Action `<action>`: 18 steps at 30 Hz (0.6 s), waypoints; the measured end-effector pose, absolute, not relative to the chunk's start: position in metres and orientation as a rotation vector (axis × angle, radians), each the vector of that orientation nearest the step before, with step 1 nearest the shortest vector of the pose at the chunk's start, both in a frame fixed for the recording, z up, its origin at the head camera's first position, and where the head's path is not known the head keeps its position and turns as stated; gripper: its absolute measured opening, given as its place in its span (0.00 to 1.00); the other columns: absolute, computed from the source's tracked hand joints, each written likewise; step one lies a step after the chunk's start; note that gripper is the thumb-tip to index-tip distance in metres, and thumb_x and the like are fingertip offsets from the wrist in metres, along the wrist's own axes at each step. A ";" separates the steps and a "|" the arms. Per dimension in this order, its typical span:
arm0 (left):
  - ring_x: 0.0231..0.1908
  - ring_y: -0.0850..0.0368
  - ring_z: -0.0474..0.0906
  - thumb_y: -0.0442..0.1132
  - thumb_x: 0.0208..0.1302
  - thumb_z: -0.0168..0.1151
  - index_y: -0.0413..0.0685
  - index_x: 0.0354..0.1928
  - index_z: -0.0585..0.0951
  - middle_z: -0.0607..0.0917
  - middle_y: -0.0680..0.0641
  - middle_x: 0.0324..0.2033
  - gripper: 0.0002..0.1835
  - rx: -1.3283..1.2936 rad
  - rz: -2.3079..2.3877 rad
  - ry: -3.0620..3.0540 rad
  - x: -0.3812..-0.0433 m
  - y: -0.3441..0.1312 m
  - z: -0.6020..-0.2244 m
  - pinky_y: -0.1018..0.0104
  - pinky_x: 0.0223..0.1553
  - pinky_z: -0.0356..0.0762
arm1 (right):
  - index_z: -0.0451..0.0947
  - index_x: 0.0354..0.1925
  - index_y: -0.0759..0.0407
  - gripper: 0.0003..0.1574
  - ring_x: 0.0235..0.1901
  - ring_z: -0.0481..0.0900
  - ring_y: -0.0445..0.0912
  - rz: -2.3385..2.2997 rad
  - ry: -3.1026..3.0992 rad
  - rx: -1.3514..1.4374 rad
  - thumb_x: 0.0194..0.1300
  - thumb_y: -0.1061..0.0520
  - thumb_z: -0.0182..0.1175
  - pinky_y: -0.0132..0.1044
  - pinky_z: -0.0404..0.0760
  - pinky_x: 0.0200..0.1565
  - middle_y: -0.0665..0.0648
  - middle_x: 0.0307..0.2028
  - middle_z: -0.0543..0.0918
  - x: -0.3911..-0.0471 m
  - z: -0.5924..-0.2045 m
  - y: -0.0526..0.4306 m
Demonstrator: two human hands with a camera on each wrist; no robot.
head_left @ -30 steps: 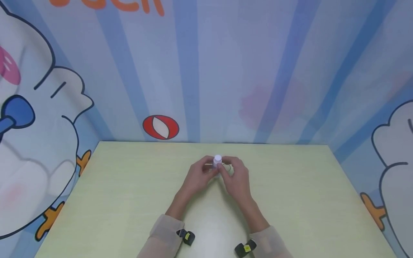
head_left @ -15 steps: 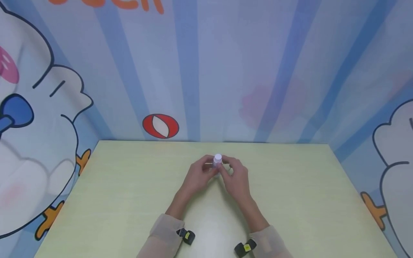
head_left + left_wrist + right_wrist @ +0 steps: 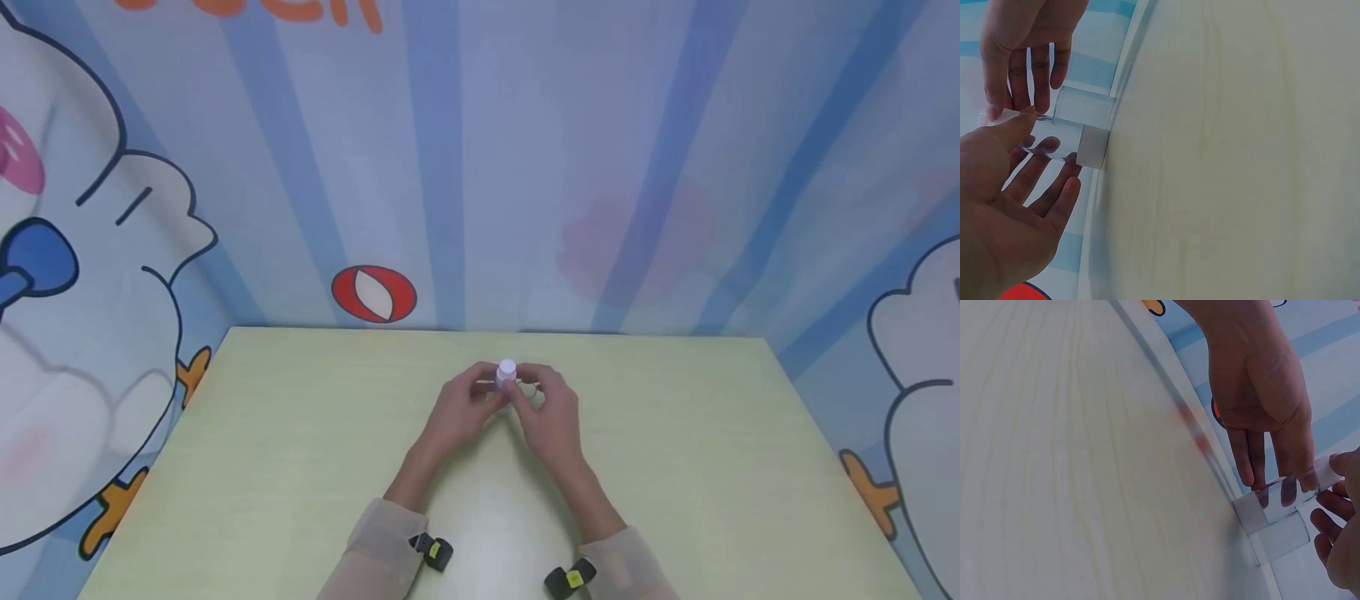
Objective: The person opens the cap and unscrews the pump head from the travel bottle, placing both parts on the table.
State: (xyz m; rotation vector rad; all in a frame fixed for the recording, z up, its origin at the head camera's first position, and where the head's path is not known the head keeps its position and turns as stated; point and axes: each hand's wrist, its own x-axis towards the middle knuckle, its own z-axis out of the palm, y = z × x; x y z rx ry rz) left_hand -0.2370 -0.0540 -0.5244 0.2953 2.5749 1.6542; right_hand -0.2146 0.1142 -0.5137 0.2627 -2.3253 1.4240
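A small clear bottle (image 3: 1092, 147) with a white cap (image 3: 507, 367) and a white lower end stands upright on the table, between both hands. My left hand (image 3: 461, 408) grips its clear body, with thumb on the near side and fingers behind. From the other side, my right hand (image 3: 553, 417) pinches the white cap between thumb and fingers. Beside the bottle, on the right hand's side, stands a clear, see-through cup (image 3: 1085, 107); the right wrist view also shows this cup (image 3: 1282, 537). In the head view the hands hide most of the bottle and cup.
A pale yellow table (image 3: 315, 433) stretches around the hands. Behind it rises a blue striped backdrop (image 3: 510, 167) with cartoon figures, meeting the table's far edge just past the bottle. Black wrist cameras (image 3: 435, 552) sit over the sleeves.
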 end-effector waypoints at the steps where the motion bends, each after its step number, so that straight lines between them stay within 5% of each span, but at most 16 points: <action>1: 0.62 0.49 0.83 0.52 0.71 0.71 0.64 0.63 0.82 0.85 0.53 0.61 0.21 0.296 1.655 2.575 -0.237 -0.054 -0.524 0.54 0.63 0.82 | 0.85 0.54 0.59 0.16 0.51 0.85 0.54 1.426 -2.323 0.260 0.71 0.54 0.71 0.54 0.83 0.58 0.58 0.48 0.89 -0.214 -0.514 0.114; 18: 0.63 0.49 0.82 0.50 0.72 0.71 0.64 0.62 0.82 0.85 0.53 0.62 0.19 0.302 1.669 2.571 -0.236 -0.052 -0.520 0.53 0.64 0.82 | 0.84 0.61 0.58 0.19 0.56 0.84 0.54 1.357 -2.417 0.286 0.77 0.53 0.64 0.53 0.84 0.57 0.58 0.52 0.89 -0.214 -0.510 0.116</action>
